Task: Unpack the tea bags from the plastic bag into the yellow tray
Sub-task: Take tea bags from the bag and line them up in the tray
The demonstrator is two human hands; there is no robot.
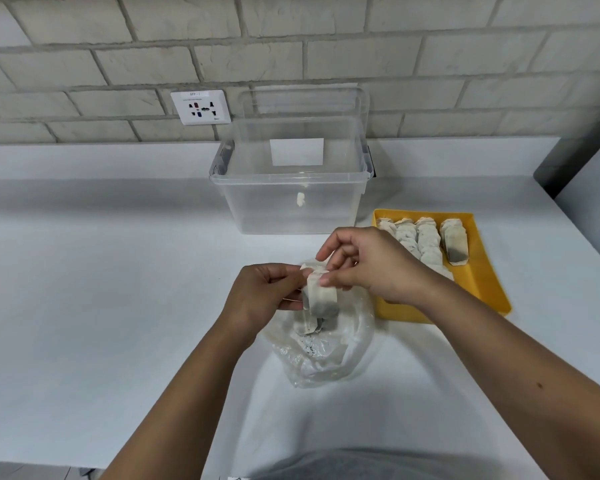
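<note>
In the upper left of the frame a white wall socket [200, 107] sits in the pale brick wall above a white counter [84, 271]. Just left of centre, the left hand [260, 296] is raised over the counter, its fingers curled and its thumb and fingertips pinching the left edge of the held tea bags [321, 294]. These are two or so paper bags pressed together, with dark tea settled at their lower end. Above centre, against the wall, stands a clear storage box [291, 188] with its lid propped upright behind it. Directly below the held tea bags, the crumpled plastic bag [333, 355] lies on the counter with its mouth facing the hands. More tea bags [305, 327] and some dark specks of loose tea show inside it. The right hand [368, 265] comes in from the right, its thumb and forefinger nipping the top of the held tea bags while the other fingers are loosely bent above them. At centre right, just beside the plastic bag and partly hidden behind the right wrist, lies the yellow tray [482, 271]. It holds rows of tea bags [426, 237] laid overlapping along its far end, while its near right part is bare.
</note>
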